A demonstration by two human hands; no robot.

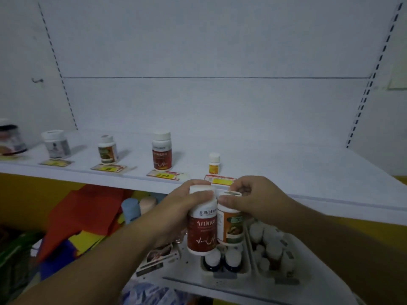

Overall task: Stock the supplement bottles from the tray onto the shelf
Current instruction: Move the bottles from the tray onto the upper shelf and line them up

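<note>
fingers (201, 194) of the left hand (176, 210) are curled round a red bottle (202, 230); an orange bottle (231, 227) is pinched by its cap in the right hand (259, 199) | both are held just off the front edge of the shelf (308, 172), above the tray (253, 256) | five shelved bottles (161, 150) are stood along that edge; most stock is judged left in the tray

A single wide-angle view from the person's head faces forward and somewhat down, square onto the shelf (286, 172) and its back panel (209, 51). It sits close: both forearms (99, 260) reach in from the near edge (the slotted uprights (364, 102) bow at far left and right), and the tray (252, 258) lies near, low and right of centre.
</note>
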